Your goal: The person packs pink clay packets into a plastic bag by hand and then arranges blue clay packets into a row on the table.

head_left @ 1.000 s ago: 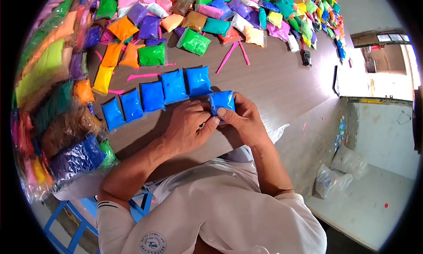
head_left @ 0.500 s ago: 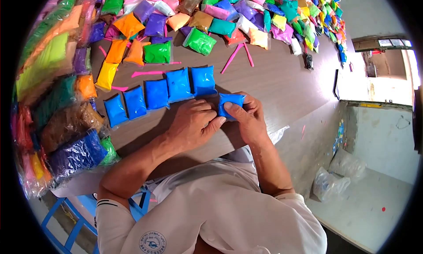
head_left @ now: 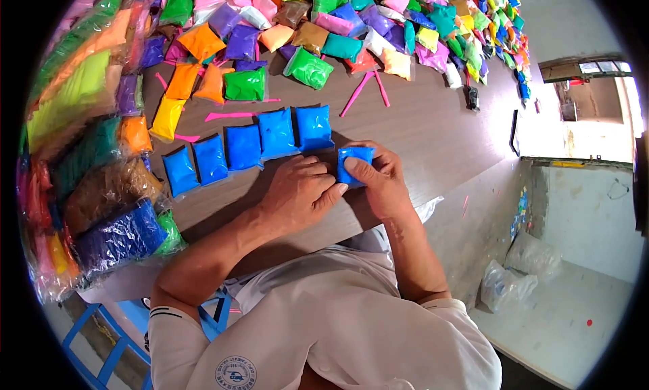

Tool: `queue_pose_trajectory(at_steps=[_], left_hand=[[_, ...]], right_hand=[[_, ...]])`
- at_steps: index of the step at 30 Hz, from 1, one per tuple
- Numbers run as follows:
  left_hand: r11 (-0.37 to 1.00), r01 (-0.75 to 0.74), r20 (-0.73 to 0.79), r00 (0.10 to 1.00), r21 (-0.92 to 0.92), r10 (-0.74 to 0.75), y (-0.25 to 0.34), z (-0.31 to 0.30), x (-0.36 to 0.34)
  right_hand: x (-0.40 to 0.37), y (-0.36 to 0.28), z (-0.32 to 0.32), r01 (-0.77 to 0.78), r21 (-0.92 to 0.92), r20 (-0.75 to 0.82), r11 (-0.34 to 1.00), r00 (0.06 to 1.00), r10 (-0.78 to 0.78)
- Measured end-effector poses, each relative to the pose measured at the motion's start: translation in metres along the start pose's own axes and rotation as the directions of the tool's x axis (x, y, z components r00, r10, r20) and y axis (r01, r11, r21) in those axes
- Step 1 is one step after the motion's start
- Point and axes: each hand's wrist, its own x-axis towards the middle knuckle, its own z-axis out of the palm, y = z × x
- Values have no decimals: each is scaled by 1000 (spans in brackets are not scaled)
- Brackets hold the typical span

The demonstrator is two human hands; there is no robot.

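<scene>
Pinched between thumb and fingers of my right hand (head_left: 387,186) is a small blue packet (head_left: 353,161) in clear film, held just above the table's near edge. My left hand (head_left: 297,190) is beside it with its fingers curled in and its thumb tip at the packet's lower left corner. Whether the left fingers hold anything is hidden under the hand. Beyond my left hand, several similar blue packets (head_left: 243,146) lie side by side in a slanting row. The nearest one to my hands is the rightmost blue packet (head_left: 314,127).
A large heap of coloured packets (head_left: 345,46) spreads along the table's (head_left: 433,129) far side. Bagged stacks, including a dark blue one (head_left: 122,236), crowd the left. Pink plastic sticks (head_left: 358,94) lie between heap and row. Clear plastic bags (head_left: 503,287) stand on the right.
The blue packet in my right hand is tilted slightly differently. Both hands stay in nearly the same place, and the row is unchanged apart from a slight shift of the whole view.
</scene>
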Motion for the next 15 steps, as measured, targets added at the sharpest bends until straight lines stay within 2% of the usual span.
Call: queue_pose_trajectory(at_steps=[1, 5, 11, 14, 15], left_hand=[[1000, -13, -28, 1000, -11, 13, -1, 2, 0], [1000, -25, 49, 999, 11, 25, 0, -4, -1], [1000, -14, 23, 1000, -5, 14, -1, -1, -2], [1000, -10, -7, 1000, -18, 10, 1, -2, 1], [1000, -6, 3, 1000, -22, 6, 2, -4, 1]], right_hand=[[1, -2, 0, -3, -15, 32, 1000, 999, 4], [2, 5, -7, 16, -65, 84, 998, 996, -10], [-5, -15, 6, -73, -78, 22, 994, 997, 75], [-11, -9, -11, 18, -260, 96, 965, 995, 8], [-11, -12, -16, -2, -318, 56, 948, 998, 20]])
